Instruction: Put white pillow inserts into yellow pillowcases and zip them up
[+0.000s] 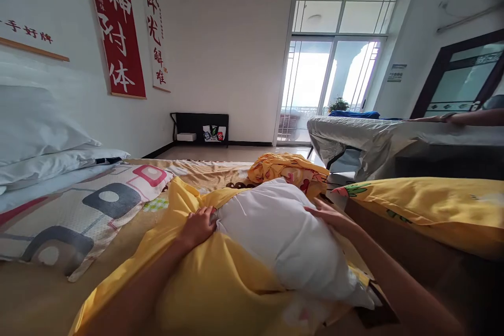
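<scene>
A white pillow [283,236] lies in front of me on the bed, partly wrapped in a yellow pillowcase [212,283]. My left hand [199,227] is closed on the edge of the yellow pillowcase at the pillow's left side. On the pillow's right side rests my right hand [328,215], fingers curled against the fabric; what it grips is hidden.
A patterned pillow [90,210] lies to the left, white pillows [39,142] behind it by the wall. A yellow pillow [429,210] lies to the right, crumpled yellow cloth [287,168] ahead. Another person's arm [464,117] rests on a second bed [378,136] at right.
</scene>
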{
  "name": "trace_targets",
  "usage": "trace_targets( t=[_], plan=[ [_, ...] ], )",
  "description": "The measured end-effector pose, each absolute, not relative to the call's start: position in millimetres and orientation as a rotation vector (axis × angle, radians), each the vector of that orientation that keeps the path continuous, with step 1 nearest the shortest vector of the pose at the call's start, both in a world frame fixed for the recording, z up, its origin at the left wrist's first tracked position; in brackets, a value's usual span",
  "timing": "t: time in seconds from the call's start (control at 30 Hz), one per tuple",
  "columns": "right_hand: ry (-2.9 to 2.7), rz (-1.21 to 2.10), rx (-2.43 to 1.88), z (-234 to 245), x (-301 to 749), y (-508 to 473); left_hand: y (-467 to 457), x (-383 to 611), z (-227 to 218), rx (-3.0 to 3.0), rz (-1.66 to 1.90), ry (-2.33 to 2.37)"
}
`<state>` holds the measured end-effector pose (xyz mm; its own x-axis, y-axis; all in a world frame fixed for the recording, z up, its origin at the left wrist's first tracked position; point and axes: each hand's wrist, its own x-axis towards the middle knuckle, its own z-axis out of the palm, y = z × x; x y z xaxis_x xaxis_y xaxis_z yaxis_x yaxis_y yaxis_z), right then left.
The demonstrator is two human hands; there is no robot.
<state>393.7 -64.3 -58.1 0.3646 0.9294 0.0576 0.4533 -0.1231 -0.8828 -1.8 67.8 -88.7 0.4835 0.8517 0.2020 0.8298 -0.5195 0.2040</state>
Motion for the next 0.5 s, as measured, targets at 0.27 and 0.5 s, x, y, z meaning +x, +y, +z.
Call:
trace_targets(
  t=[0.27, 0.5],
  plan=[
    [-1.282, 1.123, -1.59, -95.9, 356.0, -80.4, 60.1, 7.7, -65.1, 2.727, 0.257, 1.661],
    [-1.308, 0.963, -1.837, -120.6, 385.5, -66.0, 59.2, 12.3, -22.2, 2.782, 0.379, 1.787]
  ],
)
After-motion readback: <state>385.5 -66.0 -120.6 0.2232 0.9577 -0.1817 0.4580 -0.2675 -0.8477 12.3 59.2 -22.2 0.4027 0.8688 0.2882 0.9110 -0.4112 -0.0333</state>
